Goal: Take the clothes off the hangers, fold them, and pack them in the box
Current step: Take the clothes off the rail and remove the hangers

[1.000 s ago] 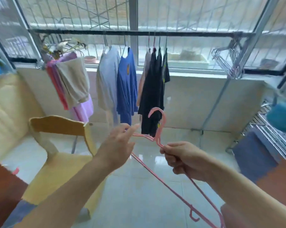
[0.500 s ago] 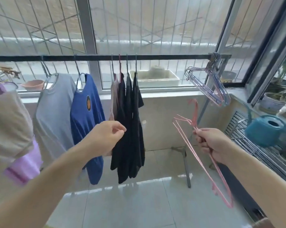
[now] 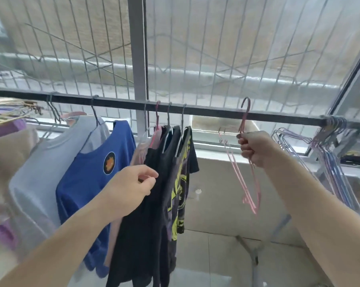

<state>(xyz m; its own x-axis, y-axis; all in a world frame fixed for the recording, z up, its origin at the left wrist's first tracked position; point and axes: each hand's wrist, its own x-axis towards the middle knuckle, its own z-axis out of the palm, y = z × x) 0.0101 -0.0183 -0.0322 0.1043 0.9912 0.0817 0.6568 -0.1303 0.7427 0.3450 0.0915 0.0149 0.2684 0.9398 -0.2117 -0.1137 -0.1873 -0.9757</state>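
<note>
Gripping an empty pink wire hanger (image 3: pixel 248 183) just under its hook with right hand (image 3: pixel 255 148), fingers curled tight round the neck, hook tip level with the dark rail (image 3: pixel 216 112) but unclear whether hooked over it. Left hand (image 3: pixel 133 183) loosely curled in front of the black shirts (image 3: pixel 154 204), thumb and forefinger near-pinched; cannot tell if holding fabric. Hanger likely light, springy, thin, so best held at the neck as now. Shirts soft, limp, light; best taken at shoulder or collar, sliding off wire. Blue tee (image 3: pixel 88 183) and grey tee (image 3: pixel 42 172) hanging further left. Bare hangers (image 3: pixel 330 146) bunched at right rail end. Box not visible; shirt hems cut off below; left-edge garments blurred.
</note>
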